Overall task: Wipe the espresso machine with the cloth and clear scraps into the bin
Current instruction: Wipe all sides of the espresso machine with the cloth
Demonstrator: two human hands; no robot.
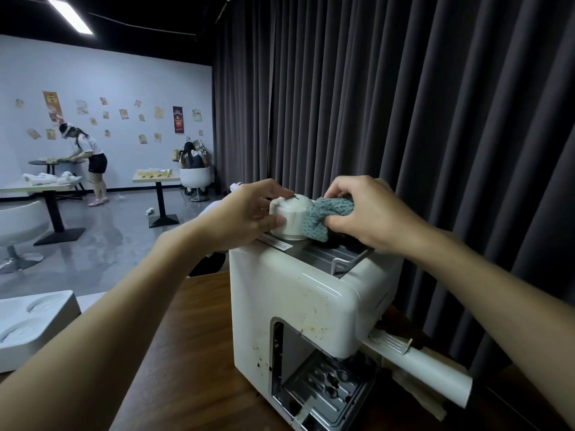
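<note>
Holding white cup (291, 214) atop espresso machine (298, 293), left fingers (275, 220) curled round it, right fingers (337, 191) clamped on cloth (326, 216)

A café-style room (possibly a staged one): small pedestal tables (155, 179), 2 white swivel chairs (196, 180), food and drink posters (178, 119) on a pale wall (124, 73), an espresso machine (295, 306) on a wooden counter (186, 353), and dark curtains (404, 104).
</note>
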